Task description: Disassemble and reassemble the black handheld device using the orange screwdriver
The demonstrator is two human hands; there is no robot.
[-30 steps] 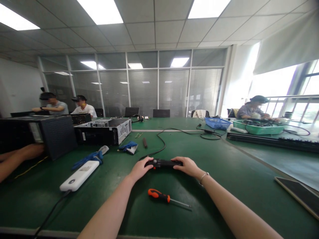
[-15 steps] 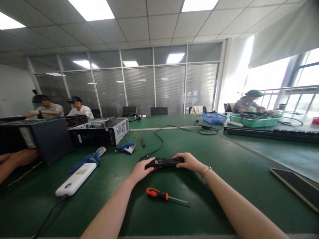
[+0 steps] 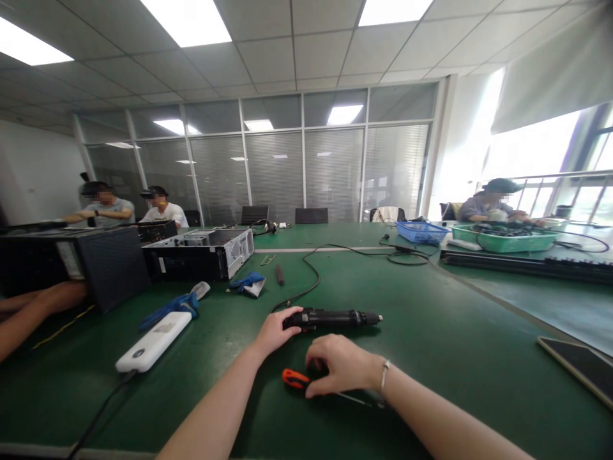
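A black corded electric screwdriver (image 3: 335, 318) lies on the green table with its bit end to the right. My left hand (image 3: 278, 332) is wrapped round its rear end, where the cord comes out. Nearer to me is a hand screwdriver (image 3: 294, 379) with an orange and black handle. Over it is my right hand (image 3: 342, 364), fingers curved and a gap between them and the thumb. The thumb is at the handle's front part; whether it touches cannot be seen. This hand hides the middle of the hand screwdriver.
To the left lie a white power strip (image 3: 156, 342) and blue gloves (image 3: 249, 283). Behind them stands an open computer case (image 3: 196, 255); a dark case (image 3: 115, 268) has another person's arm beside it. Blue (image 3: 421, 233) and green baskets (image 3: 512, 239) stand far right, a phone-like slab (image 3: 582, 367) nearer.
My right hand has let go of the electric screwdriver's front end and come down toward me over the hand screwdriver. My left hand stays on the electric screwdriver. The view has shifted slightly.
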